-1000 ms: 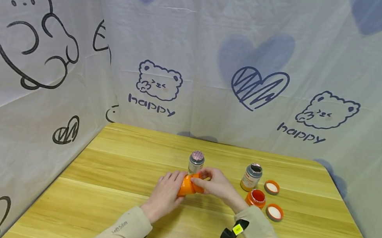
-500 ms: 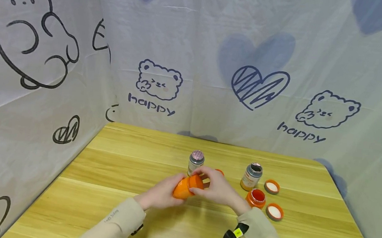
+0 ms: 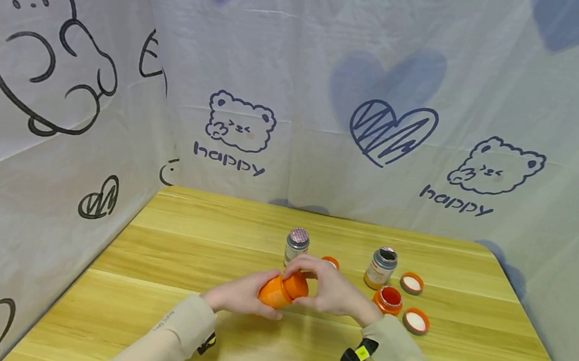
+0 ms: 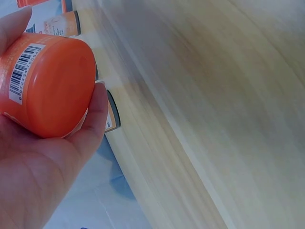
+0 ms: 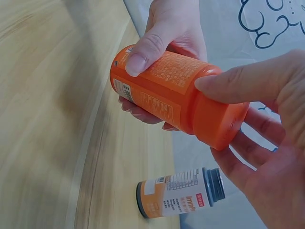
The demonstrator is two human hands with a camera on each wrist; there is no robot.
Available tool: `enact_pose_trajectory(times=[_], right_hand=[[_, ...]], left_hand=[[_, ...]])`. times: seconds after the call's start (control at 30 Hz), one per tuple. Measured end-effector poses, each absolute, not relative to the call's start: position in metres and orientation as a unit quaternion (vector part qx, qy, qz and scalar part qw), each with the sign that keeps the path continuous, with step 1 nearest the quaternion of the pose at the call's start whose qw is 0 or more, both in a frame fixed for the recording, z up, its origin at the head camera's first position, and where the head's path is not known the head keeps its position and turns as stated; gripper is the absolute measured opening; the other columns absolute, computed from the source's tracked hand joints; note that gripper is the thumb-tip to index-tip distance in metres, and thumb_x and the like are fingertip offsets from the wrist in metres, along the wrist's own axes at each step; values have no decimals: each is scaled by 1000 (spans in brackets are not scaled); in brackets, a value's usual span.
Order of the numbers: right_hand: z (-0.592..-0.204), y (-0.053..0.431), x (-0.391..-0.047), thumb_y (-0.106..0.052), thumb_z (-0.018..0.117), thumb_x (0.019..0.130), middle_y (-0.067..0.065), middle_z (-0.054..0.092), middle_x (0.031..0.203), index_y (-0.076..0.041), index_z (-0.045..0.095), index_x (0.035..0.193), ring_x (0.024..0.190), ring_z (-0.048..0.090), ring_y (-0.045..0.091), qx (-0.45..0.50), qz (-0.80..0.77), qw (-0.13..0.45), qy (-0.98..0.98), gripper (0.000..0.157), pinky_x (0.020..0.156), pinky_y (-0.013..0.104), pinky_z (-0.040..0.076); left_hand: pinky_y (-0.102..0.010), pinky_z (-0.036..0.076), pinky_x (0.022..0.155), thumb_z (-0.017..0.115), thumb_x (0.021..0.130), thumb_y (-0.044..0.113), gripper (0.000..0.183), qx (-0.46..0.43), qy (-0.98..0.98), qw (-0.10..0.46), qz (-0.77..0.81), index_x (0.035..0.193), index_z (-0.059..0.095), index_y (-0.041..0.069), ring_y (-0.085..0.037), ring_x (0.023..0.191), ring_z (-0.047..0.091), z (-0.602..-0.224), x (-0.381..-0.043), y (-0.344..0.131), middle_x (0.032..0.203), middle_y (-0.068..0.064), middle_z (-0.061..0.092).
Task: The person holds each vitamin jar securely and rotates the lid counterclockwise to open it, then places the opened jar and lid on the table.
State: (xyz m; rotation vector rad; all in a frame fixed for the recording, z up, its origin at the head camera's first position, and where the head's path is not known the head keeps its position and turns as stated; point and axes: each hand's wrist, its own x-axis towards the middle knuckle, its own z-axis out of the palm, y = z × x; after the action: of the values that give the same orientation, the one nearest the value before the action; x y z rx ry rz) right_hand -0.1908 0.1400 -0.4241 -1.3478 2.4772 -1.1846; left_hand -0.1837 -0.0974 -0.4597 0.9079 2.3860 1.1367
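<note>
An orange bottle [image 3: 273, 293] with an orange screw cap [image 3: 296, 286] lies tilted between both hands, above the wooden table. My left hand [image 3: 240, 294] grips its body, the thumb across the printed label in the right wrist view. My right hand [image 3: 335, 290] holds the cap, with the thumb [image 5: 238, 83] on one side and fingers curled round the other. In the left wrist view the bottle's smooth base [image 4: 62, 88] faces the camera beside a barcode. Just behind the hands stands a small grey-necked bottle [image 3: 296, 245] with a shiny foil top.
To the right are an opened grey-necked bottle [image 3: 380, 269] and an opened orange bottle [image 3: 387, 302]. Two upturned caps, one farther back [image 3: 411, 284] and one nearer [image 3: 416, 322], lie beside them. Another cap [image 3: 331, 261] shows behind my right hand. Printed cloth [image 3: 303, 57] hangs behind the table.
Both hands have turned the orange bottle so its cap points more toward the head camera, shifting slightly left. My right fingers have re-gripped the cap. A loose cap behind the right hand has come into sight.
</note>
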Motion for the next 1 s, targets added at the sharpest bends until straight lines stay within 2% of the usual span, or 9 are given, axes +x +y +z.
enact_pose_trajectory(times=[0.37,0.53,0.63,0.73,0.8,0.9,1.0], right_hand=[[-424,139,-190,2,80,79,4,63,125,-16,65,115,118,61,21,-444,-390,44,805,43,102,41,53],[-426,139,-191,-7,81,83,4,64,125,-13,63,120,117,62,20,-446,-393,21,804,41,102,40,53],[-427,138,-192,-11,80,85,8,66,123,-8,62,122,116,63,25,-425,-432,2,795,40,102,45,53],[-427,136,-193,-9,75,89,17,66,121,-1,62,122,116,63,35,-366,-497,-9,787,37,101,50,53],[-425,135,-193,-8,72,92,22,66,121,2,61,122,114,63,38,-310,-531,-19,788,34,100,48,54],[-423,133,-195,-13,65,98,24,65,121,4,61,123,110,65,37,-227,-553,-27,801,31,95,42,57],[-420,131,-196,-21,60,101,22,65,118,3,62,122,106,66,35,-157,-566,-11,809,31,93,41,58]], left_hand=[[-25,52,76,81,82,25,60,308,842,180,403,133,50,13,-9,88,59,-459,-183,-96,113,-4,63],[-26,52,78,80,83,26,59,303,846,172,404,132,50,13,-10,89,59,-459,-181,-95,112,-3,63],[-27,51,79,80,83,26,57,299,852,154,402,131,50,15,-10,89,59,-460,-179,-94,111,-1,63],[-28,49,79,80,82,22,54,300,861,109,395,128,51,14,-11,87,58,-460,-178,-92,107,-1,64],[-30,49,79,79,82,16,53,299,871,67,385,127,52,11,-12,87,57,-462,-177,-89,105,-3,64],[-34,50,82,79,81,9,55,285,888,-3,361,129,52,6,-14,87,57,-463,-176,-84,105,-5,64],[-39,51,85,80,80,7,57,262,899,-54,346,130,52,6,-17,91,59,-464,-174,-80,109,-7,65]])
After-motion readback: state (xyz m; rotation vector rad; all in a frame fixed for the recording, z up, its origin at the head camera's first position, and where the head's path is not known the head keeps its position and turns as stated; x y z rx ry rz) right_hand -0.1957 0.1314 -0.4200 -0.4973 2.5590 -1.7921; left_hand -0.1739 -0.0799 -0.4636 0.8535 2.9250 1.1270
